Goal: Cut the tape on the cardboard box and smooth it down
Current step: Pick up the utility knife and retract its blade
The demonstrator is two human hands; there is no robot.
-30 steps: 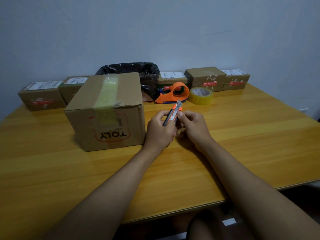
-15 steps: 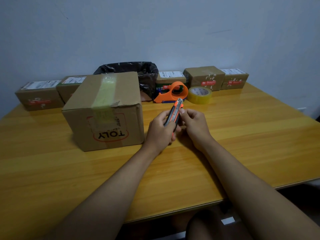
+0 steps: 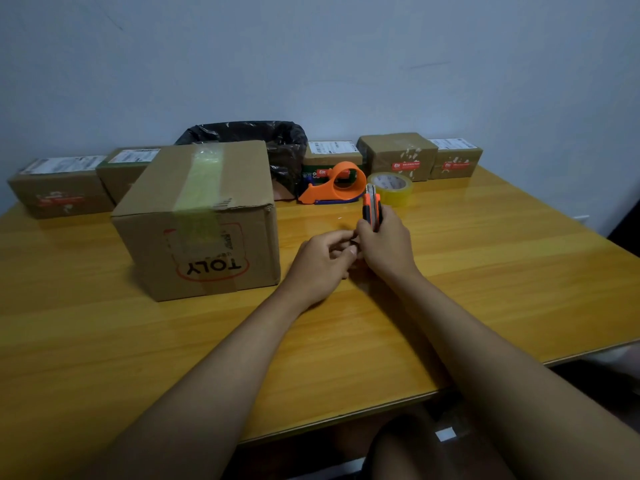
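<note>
A large cardboard box (image 3: 207, 216) marked "TOLY" stands on the wooden table (image 3: 485, 271), left of centre. A strip of yellowish tape (image 3: 202, 181) runs over its top and down its front face. My right hand (image 3: 384, 244) holds an orange and black utility knife (image 3: 371, 206) upright, just right of the box. My left hand (image 3: 322, 261) sits beside it with fingers curled, its fingertips touching the right hand near the knife's lower end. Whether the blade is out cannot be seen.
An orange tape dispenser (image 3: 334, 183) and a roll of yellow tape (image 3: 391, 187) lie behind my hands. A black bin bag (image 3: 277, 143) and several small parcels (image 3: 398, 155) line the wall. The table's near edge runs across the lower view.
The knife has passed from both hands into the right hand alone and now stands upright, slightly further right. My left hand has slipped off its handle.
</note>
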